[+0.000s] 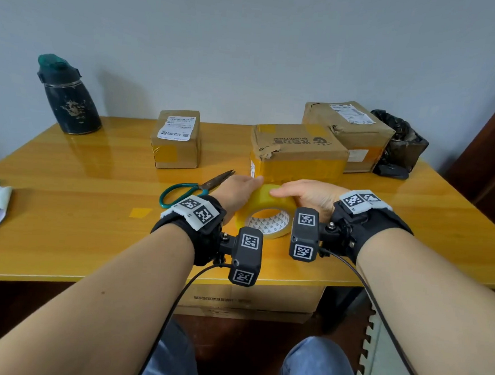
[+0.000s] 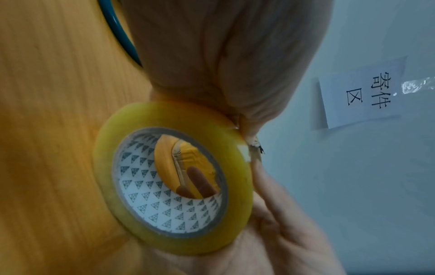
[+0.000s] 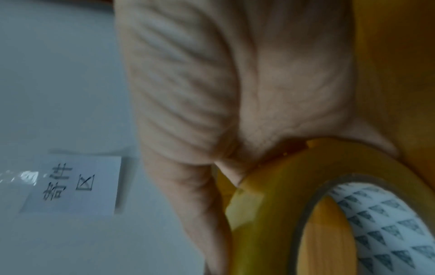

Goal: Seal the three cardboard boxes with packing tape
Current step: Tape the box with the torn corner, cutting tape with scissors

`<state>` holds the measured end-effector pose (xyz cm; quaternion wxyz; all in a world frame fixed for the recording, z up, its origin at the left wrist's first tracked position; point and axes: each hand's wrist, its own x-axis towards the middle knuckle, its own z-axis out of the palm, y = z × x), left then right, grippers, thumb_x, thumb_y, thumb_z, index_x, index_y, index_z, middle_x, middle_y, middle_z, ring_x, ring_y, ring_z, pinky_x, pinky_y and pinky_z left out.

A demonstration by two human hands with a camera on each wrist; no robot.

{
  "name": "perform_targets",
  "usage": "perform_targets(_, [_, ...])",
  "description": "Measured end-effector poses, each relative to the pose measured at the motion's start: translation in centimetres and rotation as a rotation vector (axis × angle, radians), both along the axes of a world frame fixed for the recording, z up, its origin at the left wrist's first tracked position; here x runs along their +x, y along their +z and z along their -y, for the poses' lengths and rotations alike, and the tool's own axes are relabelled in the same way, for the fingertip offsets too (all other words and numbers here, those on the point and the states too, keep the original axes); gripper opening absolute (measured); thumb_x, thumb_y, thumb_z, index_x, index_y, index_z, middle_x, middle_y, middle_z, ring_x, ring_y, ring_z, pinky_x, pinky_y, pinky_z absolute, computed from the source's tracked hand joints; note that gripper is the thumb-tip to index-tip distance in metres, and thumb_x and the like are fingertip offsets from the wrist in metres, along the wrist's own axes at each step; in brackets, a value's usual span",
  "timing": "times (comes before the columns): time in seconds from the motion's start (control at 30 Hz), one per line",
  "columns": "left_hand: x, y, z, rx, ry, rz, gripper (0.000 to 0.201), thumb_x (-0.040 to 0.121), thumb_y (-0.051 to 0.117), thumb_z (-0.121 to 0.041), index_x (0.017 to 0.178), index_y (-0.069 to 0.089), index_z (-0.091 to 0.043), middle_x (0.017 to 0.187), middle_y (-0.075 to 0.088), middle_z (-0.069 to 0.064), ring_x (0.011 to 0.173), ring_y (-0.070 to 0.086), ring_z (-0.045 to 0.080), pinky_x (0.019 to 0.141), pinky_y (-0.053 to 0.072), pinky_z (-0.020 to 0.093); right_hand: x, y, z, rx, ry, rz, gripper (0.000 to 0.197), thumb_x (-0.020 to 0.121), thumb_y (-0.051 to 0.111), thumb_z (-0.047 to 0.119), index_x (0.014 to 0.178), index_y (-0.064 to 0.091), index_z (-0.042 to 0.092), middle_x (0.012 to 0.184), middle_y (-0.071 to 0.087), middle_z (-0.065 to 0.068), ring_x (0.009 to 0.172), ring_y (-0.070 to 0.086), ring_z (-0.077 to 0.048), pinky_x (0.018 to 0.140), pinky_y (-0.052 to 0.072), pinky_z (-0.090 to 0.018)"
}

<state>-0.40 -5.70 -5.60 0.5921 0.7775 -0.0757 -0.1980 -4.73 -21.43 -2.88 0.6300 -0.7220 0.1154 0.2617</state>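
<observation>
A: Packing tape roll (image 1: 263, 214) first: where is it, and who has it?

B: Both hands have it. The left hand (image 1: 237, 191) curls over the roll's left flank and the right hand (image 1: 307, 196) over its right, fingers bent round the rim, thumbs meeting on top. It stands tilted on the yellow table (image 1: 78, 204), just in front of the middle cardboard box (image 1: 297, 152).

A: And the step?

B: Finding the loose end, I'd judge. A pale tab (image 2: 243, 154) shows on the rim in the left wrist view. Pick at that with a nail while the other hand stops the roll turning, then peel slowly and squarely so the strip doesn't split.

A: What's beyond the roll?

B: Scissors (image 1: 193, 188) lie just left of it, within reach for cutting. A small cardboard box (image 1: 177, 138) sits farther back to the left, and a larger cardboard box (image 1: 350, 130) behind the middle one. Old tape already covers parts of all three.
</observation>
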Motion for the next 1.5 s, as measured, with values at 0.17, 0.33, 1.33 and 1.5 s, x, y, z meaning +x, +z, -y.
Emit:
perform_targets(0.17, [-0.8, 0.8, 0.8, 0.104, 0.007, 0.115, 0.03, 0.103, 0.037, -0.023, 0.104, 0.062, -0.007, 0.107, 0.06, 0.015, 0.102, 0.056, 0.03, 0.094, 0.044, 0.035, 0.8, -0.8, -0.9, -0.08, -0.102, 0.004, 0.097, 0.04, 0.09, 0.048, 0.122, 0.059, 0.006, 0.114, 0.068, -0.02, 0.11, 0.063, -0.037, 0.1, 0.045, -0.053])
perform_targets(0.33, [-0.8, 0.7, 1.0, 0.116, 0.006, 0.154, 0.029, 0.104, 0.033, -0.017, 0.109, 0.06, -0.009, 0.103, 0.054, 0.009, 0.1, 0.051, 0.025, 0.09, 0.04, 0.032, 0.9, -1.1, -0.5, -0.017, -0.172, 0.027, 0.079, 0.057, 0.082, 0.048, 0.121, 0.06, 0.007, 0.099, 0.071, -0.016, 0.087, 0.069, -0.031, 0.078, 0.057, -0.044])
perform_targets(1.33, [-1.0, 2.1, -1.5, 0.107, -0.199, -0.299, 0.036, 0.091, 0.052, -0.032, 0.116, 0.056, -0.006, 0.09, 0.061, 0.011, 0.067, 0.059, 0.023, 0.063, 0.047, 0.029, 1.4, -1.6, -2.2, -0.518, -0.095, 0.291, 0.037, 0.099, 0.039, 0.039, 0.096, 0.06, 0.009, 0.072, 0.041, -0.007, 0.078, 0.044, -0.024, 0.077, 0.037, -0.038])
perform_targets(1.5, [-1.2, 2.5, -1.8, 0.118, -0.188, -0.272, 0.034, 0.081, 0.056, -0.034, 0.102, 0.057, -0.007, 0.09, 0.059, 0.013, 0.078, 0.056, 0.028, 0.077, 0.042, 0.035, 0.6, -0.9, -2.6, -0.618, -0.095, 0.379, 0.042, 0.103, 0.034, 0.031, 0.062, 0.031, 0.02, 0.06, 0.025, 0.0, 0.058, 0.03, -0.02, 0.061, 0.025, -0.032])
